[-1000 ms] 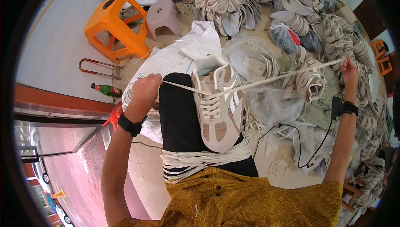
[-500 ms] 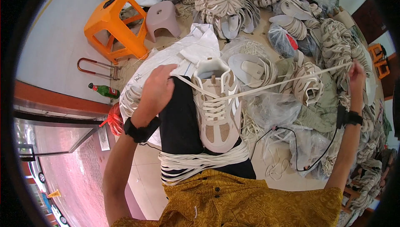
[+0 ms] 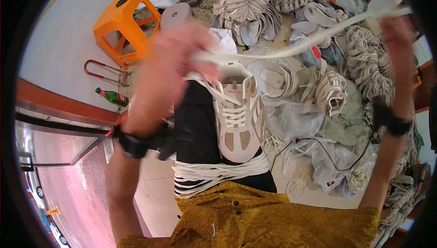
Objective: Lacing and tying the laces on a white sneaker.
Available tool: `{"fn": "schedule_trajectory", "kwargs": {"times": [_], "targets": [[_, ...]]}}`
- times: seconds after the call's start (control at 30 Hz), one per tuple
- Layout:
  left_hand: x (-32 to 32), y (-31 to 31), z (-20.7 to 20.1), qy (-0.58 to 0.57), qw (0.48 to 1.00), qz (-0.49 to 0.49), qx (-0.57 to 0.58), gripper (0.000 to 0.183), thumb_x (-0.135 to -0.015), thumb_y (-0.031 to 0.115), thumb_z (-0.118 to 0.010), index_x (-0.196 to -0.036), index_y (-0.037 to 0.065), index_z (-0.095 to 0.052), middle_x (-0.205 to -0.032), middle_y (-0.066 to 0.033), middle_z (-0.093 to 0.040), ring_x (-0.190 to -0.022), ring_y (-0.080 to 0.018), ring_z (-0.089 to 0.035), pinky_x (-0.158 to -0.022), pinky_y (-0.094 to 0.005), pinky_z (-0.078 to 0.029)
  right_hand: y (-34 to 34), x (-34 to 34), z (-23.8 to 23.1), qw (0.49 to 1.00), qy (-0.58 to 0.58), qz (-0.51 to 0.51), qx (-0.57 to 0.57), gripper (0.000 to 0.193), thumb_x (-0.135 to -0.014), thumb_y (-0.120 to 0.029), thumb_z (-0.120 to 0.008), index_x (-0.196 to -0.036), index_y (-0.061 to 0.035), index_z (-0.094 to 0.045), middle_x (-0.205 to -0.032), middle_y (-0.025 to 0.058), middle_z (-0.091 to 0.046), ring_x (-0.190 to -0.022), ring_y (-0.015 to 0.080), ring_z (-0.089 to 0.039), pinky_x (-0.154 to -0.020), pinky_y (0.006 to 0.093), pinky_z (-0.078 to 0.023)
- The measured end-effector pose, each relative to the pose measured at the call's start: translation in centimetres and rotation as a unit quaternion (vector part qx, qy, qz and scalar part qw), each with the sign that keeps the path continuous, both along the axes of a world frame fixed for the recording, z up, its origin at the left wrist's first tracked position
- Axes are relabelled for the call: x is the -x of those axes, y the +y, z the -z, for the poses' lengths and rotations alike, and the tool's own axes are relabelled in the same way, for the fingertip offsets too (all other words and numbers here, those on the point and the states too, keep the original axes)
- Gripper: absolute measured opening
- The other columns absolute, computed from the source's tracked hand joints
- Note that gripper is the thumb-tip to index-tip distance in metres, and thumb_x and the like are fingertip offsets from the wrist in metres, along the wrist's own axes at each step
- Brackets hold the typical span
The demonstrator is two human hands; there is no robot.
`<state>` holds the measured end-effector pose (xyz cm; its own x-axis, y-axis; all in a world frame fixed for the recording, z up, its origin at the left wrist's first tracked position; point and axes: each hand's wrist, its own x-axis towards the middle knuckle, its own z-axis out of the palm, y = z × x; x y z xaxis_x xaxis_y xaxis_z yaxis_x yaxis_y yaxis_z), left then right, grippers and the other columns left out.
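Note:
A beige and white sneaker rests toe toward me on my lap, over black trousers. White laces cross its front through the eyelets. Up and left of the sneaker, my left hand is blurred, its fingers closed around a shoelace. That lace stretches in a slightly sagging line above the sneaker to my right hand, far out to the right. Motion smears the right hand too, but the lace runs into its fingers. A bundle of spare white laces lies across my thighs.
Strung-together shoe uppers pile up at the back, with more along the right. Plastic bags and a black cable lie at right. An orange stool, grey stool and green bottle stand or lie left.
Both hands have risen, the right one going up and outward. The lace is now strung between the two hands; earlier it ran from the sneaker's eyelets to the right hand.

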<state>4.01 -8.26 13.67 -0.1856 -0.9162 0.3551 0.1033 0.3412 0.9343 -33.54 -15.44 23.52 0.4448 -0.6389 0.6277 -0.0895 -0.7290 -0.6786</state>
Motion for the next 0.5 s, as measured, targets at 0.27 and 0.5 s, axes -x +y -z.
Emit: {"fn": "schedule_trajectory", "kwargs": {"times": [0.27, 0.5], "targets": [[-17.2, 0.4, 1.9, 0.299, 0.931, -0.131, -0.161, 0.018, -0.092, 0.019, -0.043, -0.096, 0.003, -0.051, -0.05, 0.0071, -0.024, -0.038, -0.0031, -0.023, -0.037, -0.0172, -0.02, 2.9, -19.6, 23.4, 0.942, 0.316, 0.045, 0.1, 0.042, -0.06, -0.01, -0.064, -0.101, -0.0052, -0.057, -0.08, 0.0061, -0.061, -0.078, 0.0199, -0.055, -0.076, 0.0326, -0.041], [-32.5, 3.5, 5.8, 0.351, 0.885, -0.233, -0.197, 0.021, -0.09, 0.016, -0.048, -0.103, 0.0, -0.05, -0.056, 0.0038, -0.032, -0.043, -0.0048, -0.025, -0.04, -0.0189, -0.025, 4.2, -22.1, 23.8, 0.91, 0.352, 0.078, 0.203, 0.026, -0.063, -0.006, -0.056, -0.089, -0.0058, -0.061, -0.067, 0.0064, -0.055, -0.072, 0.0187, -0.052, -0.066, 0.0331, -0.038]]}}
